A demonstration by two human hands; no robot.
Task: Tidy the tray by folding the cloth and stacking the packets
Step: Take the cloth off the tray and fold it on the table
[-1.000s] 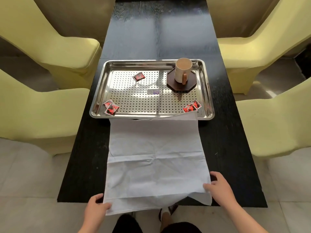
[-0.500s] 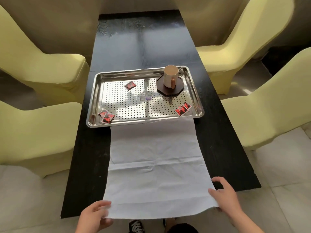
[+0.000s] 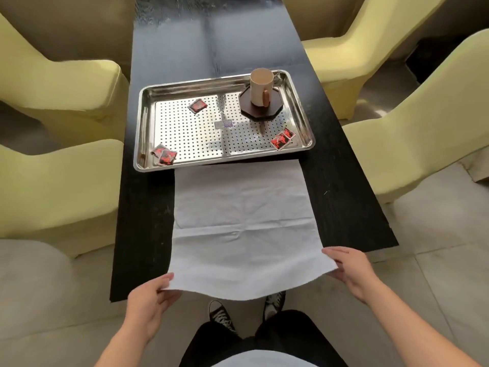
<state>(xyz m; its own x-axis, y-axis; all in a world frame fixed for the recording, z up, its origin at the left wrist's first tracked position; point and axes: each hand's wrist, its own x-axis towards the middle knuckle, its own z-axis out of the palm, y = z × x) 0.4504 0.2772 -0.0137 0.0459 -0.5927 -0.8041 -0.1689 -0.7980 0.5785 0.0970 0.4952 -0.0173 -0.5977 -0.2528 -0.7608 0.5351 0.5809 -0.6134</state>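
A white cloth lies spread on the black table, its far edge at the steel tray and its near edge lifted off the table end. My left hand pinches the near left corner. My right hand pinches the near right corner. Red and black packets lie in the tray: one at the back, two overlapping at the front left, two overlapping at the front right.
A cream mug stands on a dark octagonal coaster at the tray's back right. Yellow-green chairs flank both long sides of the table. My shoes and dark trousers show below the cloth.
Both hands have drawn the cloth toward me, so its far edge slid off the tray rim onto the table. The near edge now hangs lifted between my hands.
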